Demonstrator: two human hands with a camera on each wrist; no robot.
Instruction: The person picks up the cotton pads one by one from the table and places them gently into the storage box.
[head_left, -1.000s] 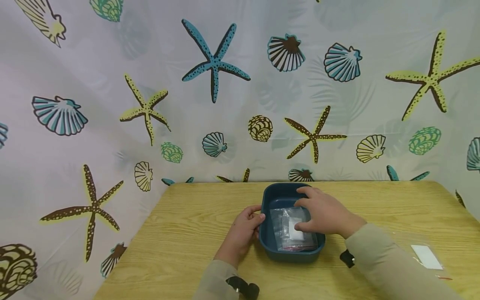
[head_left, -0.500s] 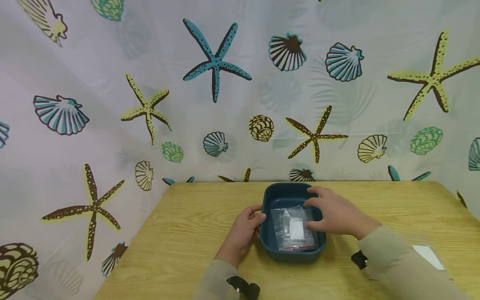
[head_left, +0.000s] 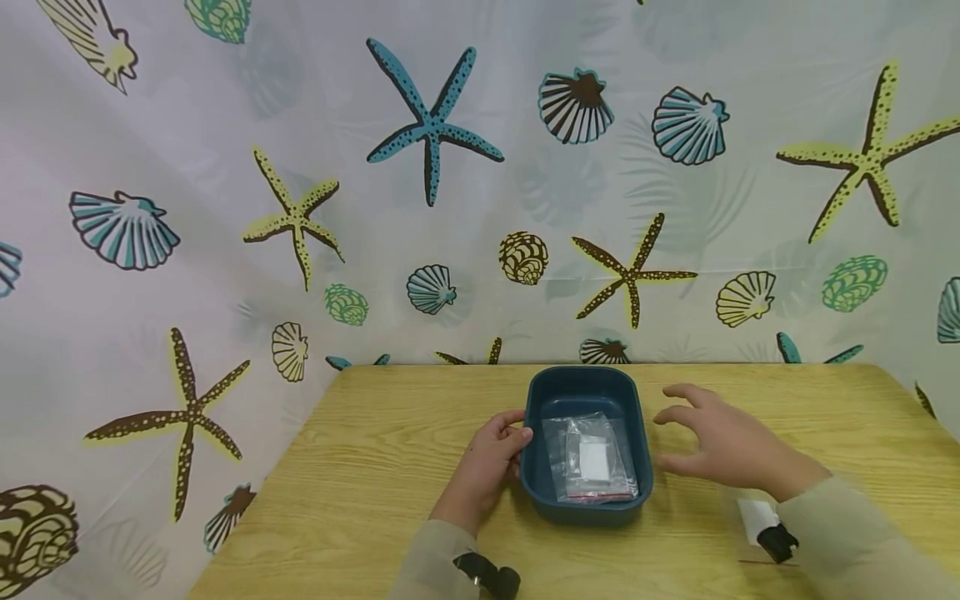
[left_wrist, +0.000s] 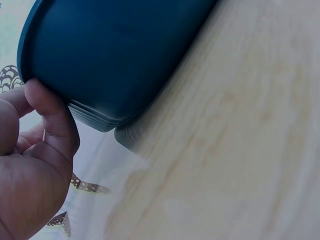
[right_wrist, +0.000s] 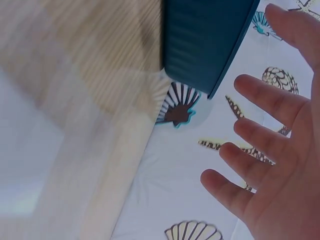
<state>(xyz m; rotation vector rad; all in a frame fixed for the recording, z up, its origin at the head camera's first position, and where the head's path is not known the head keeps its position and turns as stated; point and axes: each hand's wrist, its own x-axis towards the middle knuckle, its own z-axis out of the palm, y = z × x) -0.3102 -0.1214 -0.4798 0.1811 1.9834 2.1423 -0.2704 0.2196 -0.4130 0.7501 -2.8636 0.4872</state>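
A dark blue plastic bin (head_left: 588, 515) stands on the table. My left hand (head_left: 483, 467) holds its left side, with the thumb at the rim; the left wrist view shows that thumb against the bin wall (left_wrist: 115, 55). Clear zip bags (head_left: 596, 458) with a white card on top and a red strip lie stacked in the bin. To the right of the bin, apart from it, my right hand (head_left: 720, 437) hovers with fingers spread and nothing in them. Another clear bag with a white card (head_left: 752, 518) lies under the right wrist, partly hidden by it.
The wooden table (head_left: 375, 492) spreads out around the bin. Behind it hangs a white curtain (head_left: 465, 325) printed with starfish and shells. Each wrist carries a small black camera mount (head_left: 487, 575). The right sleeve (head_left: 862, 533) covers part of the table's right side.
My right hand has moved from over the bin out to its right side. The sleeve now covers the bag seen farther right and uncovers another nearer the bin. Left hand and bin stay put.
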